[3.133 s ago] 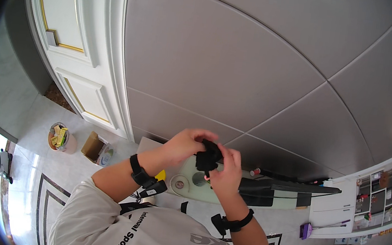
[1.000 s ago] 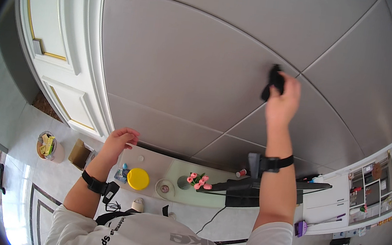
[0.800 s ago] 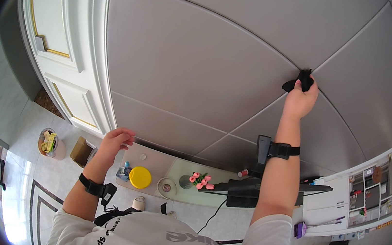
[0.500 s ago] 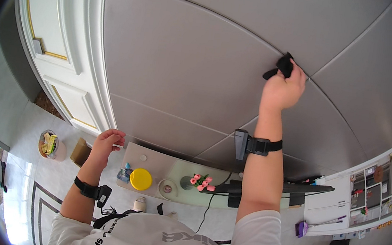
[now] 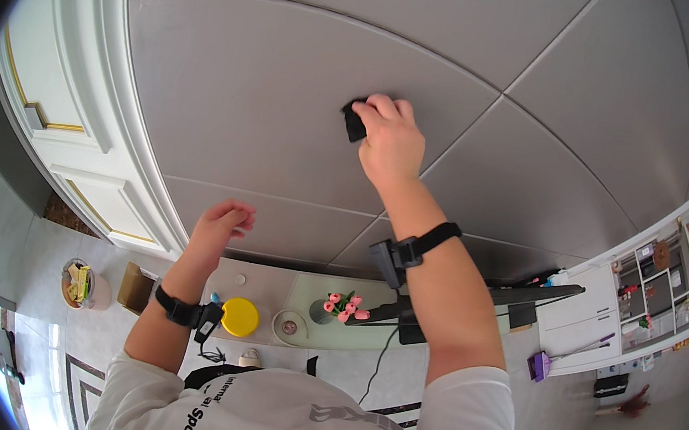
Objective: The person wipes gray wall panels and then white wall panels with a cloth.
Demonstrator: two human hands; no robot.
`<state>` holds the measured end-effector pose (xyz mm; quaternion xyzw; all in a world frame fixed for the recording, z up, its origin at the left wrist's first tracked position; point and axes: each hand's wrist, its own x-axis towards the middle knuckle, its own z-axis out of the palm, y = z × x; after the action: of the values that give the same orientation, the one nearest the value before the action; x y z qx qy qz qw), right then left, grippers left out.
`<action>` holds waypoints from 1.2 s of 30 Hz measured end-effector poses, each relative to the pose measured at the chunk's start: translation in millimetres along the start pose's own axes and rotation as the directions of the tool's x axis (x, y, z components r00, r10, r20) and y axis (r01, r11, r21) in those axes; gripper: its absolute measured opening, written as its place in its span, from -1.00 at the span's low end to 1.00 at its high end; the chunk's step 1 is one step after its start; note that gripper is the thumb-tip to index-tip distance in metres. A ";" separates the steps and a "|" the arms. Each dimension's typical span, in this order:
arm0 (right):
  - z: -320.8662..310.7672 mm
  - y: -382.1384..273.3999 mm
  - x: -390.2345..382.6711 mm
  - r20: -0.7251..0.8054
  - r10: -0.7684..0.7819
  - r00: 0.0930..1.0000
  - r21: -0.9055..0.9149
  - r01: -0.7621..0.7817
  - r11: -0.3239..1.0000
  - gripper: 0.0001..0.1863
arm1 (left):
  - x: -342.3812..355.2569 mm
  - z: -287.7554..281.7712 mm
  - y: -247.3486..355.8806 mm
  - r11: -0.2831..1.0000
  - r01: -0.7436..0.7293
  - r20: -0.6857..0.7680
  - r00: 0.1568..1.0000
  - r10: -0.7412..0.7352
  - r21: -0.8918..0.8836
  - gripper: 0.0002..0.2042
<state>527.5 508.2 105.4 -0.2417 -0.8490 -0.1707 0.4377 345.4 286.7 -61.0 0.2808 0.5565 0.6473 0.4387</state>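
Note:
My right hand [image 5: 395, 141] grips a bunched black cloth [image 5: 356, 122] and presses it against the grey padded wall panel [image 5: 256, 92]. Its fingers are bent over the cloth, which pokes out on the left side. My left hand [image 5: 222, 228] hangs low in front of the wall, near the white door frame. Nothing shows in its loosely bent fingers, which are slightly blurred. A dark strapped device sits on each wrist.
Below the wall runs a long low cabinet [image 5: 272, 279] bearing a yellow-lidded container [image 5: 241, 317], a round dish [image 5: 289, 327], pink flowers [image 5: 345, 305] and a television [image 5: 515, 296]. A bin [image 5: 86, 285] and a cardboard box [image 5: 135, 286] stand on the floor at left.
My right hand has swept the black cloth leftward and slightly down across the wall panel. My left hand has risen a little and moved slightly right. The view has shifted.

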 end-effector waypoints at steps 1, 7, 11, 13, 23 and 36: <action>-8.1 7.5 -4.5 0.143 -0.012 0.990 0.067 0.002 0.998 -0.49 | 4.5 9.7 7.7 1.000 -0.003 0.002 1.000 0.003 0.001 -0.80; -65.4 60.0 -23.2 0.049 0.193 0.980 0.051 -0.196 0.979 -0.52 | 45.8 31.2 68.0 0.260 -0.530 0.045 0.495 0.868 0.807 -0.63; -83.2 107.5 -17.4 -0.116 0.453 0.884 0.152 -0.435 0.888 -0.57 | 103.4 34.8 98.0 0.060 -0.407 0.040 0.233 0.972 0.912 -0.42; -77.9 113.0 -7.5 -0.170 0.488 0.856 0.187 -0.458 0.869 -0.59 | 133.2 22.0 97.1 -0.038 -0.265 0.079 0.144 0.986 0.964 -0.37; -33.2 66.6 -2.3 -0.213 0.164 0.963 -0.261 -0.218 0.940 -0.54 | 181.9 0.6 73.1 -0.245 -0.149 0.241 -0.046 0.970 0.958 -0.39; -78.0 106.2 -19.9 0.333 0.709 0.622 0.813 -0.570 0.119 -0.60 | 179.5 -4.3 69.2 -0.235 -0.157 0.235 -0.020 0.972 0.959 -0.36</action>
<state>648.4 551.5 140.9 -0.3112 -0.5851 0.4742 0.5796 242.0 443.0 -17.4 0.4331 0.6043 0.3931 -0.5411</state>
